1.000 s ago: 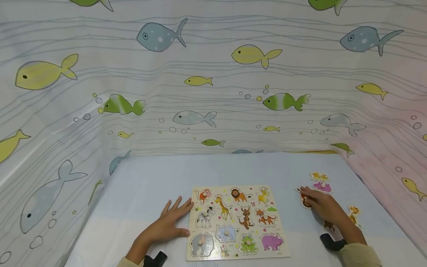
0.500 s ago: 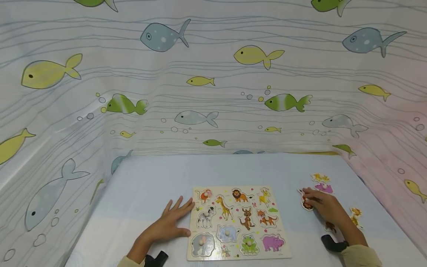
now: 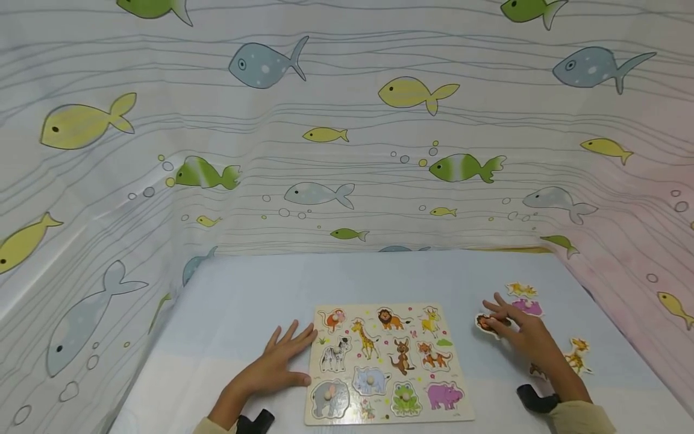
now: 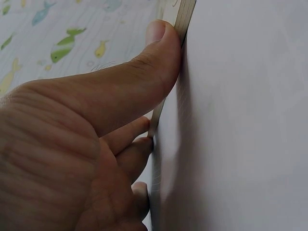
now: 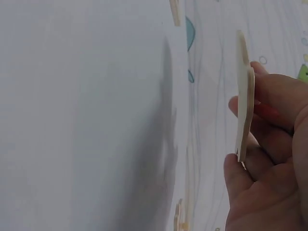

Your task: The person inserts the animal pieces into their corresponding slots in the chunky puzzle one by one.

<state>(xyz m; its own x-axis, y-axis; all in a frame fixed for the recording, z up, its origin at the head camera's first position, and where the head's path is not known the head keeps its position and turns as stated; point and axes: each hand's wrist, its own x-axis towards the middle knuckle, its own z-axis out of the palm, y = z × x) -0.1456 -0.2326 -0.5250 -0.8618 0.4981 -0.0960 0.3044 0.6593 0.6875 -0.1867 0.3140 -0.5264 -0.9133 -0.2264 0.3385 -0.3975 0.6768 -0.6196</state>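
Observation:
A wooden animal puzzle board [image 3: 461,411] lies on the table, with knobbed elephant [image 3: 329,399], blue-grey animal [image 3: 371,381] and frog [image 3: 406,398] pieces set in it. My left hand [image 3: 273,364] rests at the board's left side, fingers spread; in the left wrist view its thumb [image 4: 163,53] lies against the board's edge. To the right of the board, my right hand [image 3: 523,334] pinches a lion puzzle piece [image 3: 482,324] with a brown mane. The right wrist view shows this piece [image 5: 244,106] edge-on, raised off the table, thumb and fingers around it.
Beyond the right hand lie a yellow piece [image 3: 522,289] and a purple hippo piece [image 3: 527,307]. A giraffe piece [image 3: 579,355] sits right of the forearm, which partly covers a brown piece [image 3: 537,370]. Fish-patterned cloth [image 3: 379,181] surrounds the table.
My right hand has lifted the lion piece off the table and turned it, moving it slightly left with the fingers spreading more. The left hand stays at the board.

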